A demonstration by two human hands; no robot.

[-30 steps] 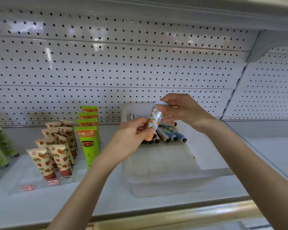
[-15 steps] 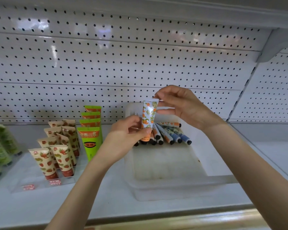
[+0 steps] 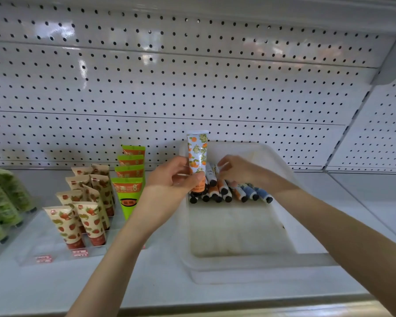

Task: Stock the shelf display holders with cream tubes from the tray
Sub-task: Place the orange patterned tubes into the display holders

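Cream tubes (image 3: 229, 193) lie heaped at the back of the translucent white tray (image 3: 238, 264), their dark caps pointing toward us and two blue-bodied ones at the right end of the pile. The tray sits on the white shelf (image 3: 124, 284), against the pegboard (image 3: 192, 88). Over the tray's rear left corner we see the left hand (image 3: 176, 177) holding the orange-print tube (image 3: 197, 154) upright, crimped end up and orange cap end down. The thumb and fingers curl round its lower half, and the upper half stands clear above the hand. The tube's foot is just above the left end of the pile. The right hand (image 3: 238, 172) reaches into the tray from the right, its fingers bent down onto the top of the heap. They touch the tubes there, but we cannot tell whether they have closed on one. To the left of the tray, a clear display holder (image 3: 28, 248) stands on the shelf. It carries strawberry-print tubes (image 3: 85, 223) in stepped rows, caps down, and beside them a single file of lime-green tubes (image 3: 129, 186) just next to the left wrist. Dull green tubes (image 3: 0, 202) stand at the far left edge, blurred.
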